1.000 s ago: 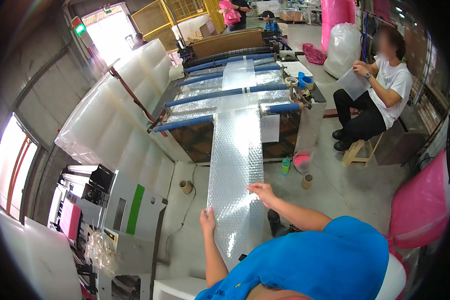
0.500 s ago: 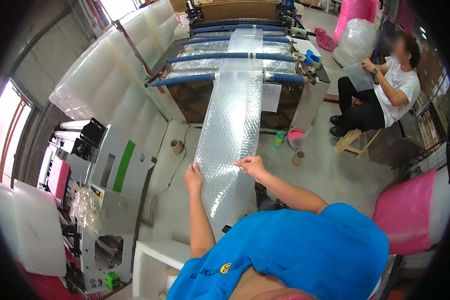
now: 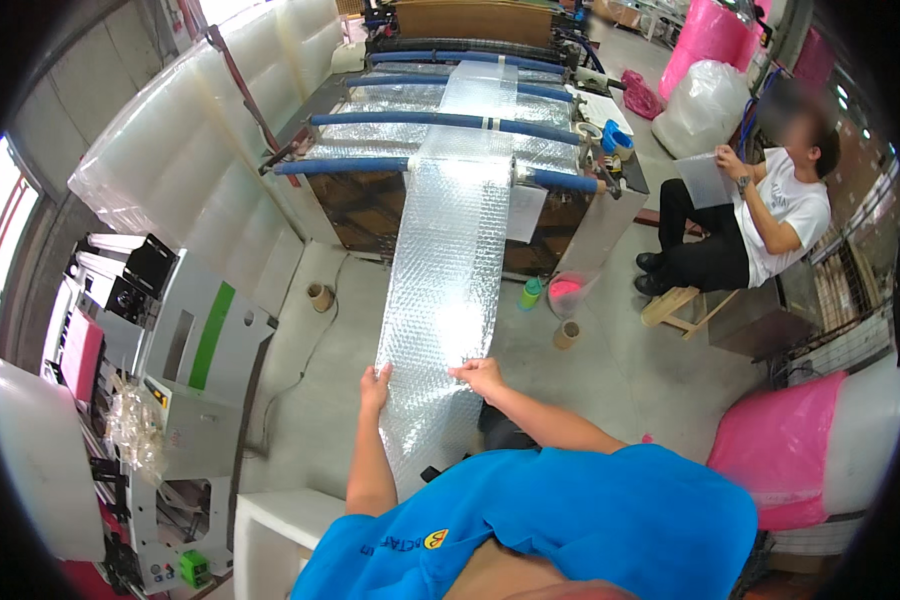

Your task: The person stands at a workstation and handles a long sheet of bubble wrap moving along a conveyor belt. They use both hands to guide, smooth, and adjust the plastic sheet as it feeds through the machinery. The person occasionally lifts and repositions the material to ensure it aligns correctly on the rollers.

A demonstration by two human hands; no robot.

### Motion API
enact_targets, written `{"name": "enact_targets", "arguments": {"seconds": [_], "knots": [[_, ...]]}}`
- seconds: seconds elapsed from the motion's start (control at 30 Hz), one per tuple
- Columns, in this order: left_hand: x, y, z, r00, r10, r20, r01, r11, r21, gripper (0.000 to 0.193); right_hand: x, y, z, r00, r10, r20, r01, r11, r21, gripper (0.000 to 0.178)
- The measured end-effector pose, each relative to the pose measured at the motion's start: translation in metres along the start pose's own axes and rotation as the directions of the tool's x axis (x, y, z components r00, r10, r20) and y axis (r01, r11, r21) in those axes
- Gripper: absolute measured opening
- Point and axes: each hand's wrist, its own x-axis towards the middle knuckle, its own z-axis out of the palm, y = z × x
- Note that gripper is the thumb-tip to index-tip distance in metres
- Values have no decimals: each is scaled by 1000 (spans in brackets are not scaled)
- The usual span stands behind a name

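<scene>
A long strip of clear bubble wrap (image 3: 448, 250) runs from the machine's blue rollers (image 3: 365, 166) down toward my body. At its left edge my left hand (image 3: 374, 386) is closed, pinching the film. My right hand (image 3: 482, 376) pinches the right edge between thumb and fingers, at about the same height. Between the two hands the strip hangs slightly creased and glossy. Its lower end passes in front of my blue shirt, where part of it is hidden.
A grey machine (image 3: 185, 350) stands at the left, beside large wrapped white rolls (image 3: 185, 160). On the floor are cardboard cores (image 3: 320, 297), a green bottle (image 3: 530, 293) and a pink-filled bag (image 3: 567, 288). A seated co-worker (image 3: 770, 215) holds a clear sheet at right, above a pink-wrapped roll (image 3: 780, 445).
Both hands have come nearer to my body, still pinching the bubble wrap's edges. The whole view has shifted a little, and the co-worker still holds the sheet.
</scene>
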Motion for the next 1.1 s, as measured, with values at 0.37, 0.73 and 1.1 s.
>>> {"name": "enact_targets", "arguments": {"seconds": [0.37,0.73,1.1], "knots": [[59,-27,46,964,-216,154,175,954,242,55,69,23,-15,995,80,56,-79,997,-23,23],[166,47,109,991,-111,77,85,956,282,49,180,-42,-57,985,-136,-108,116,978,-173,23],[194,108,108,998,-56,-39,61,986,155,46,215,-90,-80,970,-217,-111,210,975,-72,20]]}}
